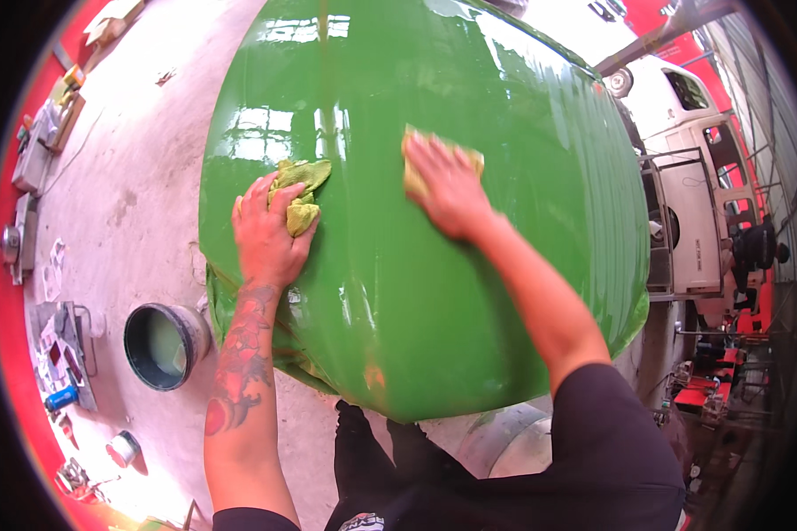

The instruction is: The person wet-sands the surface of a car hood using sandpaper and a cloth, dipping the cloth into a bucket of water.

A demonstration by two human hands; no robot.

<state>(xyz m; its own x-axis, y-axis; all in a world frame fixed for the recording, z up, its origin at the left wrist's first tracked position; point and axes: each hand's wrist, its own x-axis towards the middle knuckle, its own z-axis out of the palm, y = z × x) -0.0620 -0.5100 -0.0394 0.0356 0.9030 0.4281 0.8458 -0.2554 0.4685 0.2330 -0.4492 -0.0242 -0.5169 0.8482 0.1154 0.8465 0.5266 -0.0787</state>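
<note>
On the green panel (434, 310), your left hand (273, 232) curls its fingers round a crumpled cloth (304, 177) at left and your right hand (454, 190) lies flat-fingered over a yellow cloth (413, 183) centrally, both probably light, soft, best gripped by bunching.

The broad green panel (372, 234) bulged smooth and glossy in front of me, window light glaring at its ten o'clock. A crumpled yellow-green cloth (304, 173) sat bunched toward nine o'clock; a paler yellow cloth (414, 182) lay flatter, just off centre toward one o'clock, partly covered.
</note>
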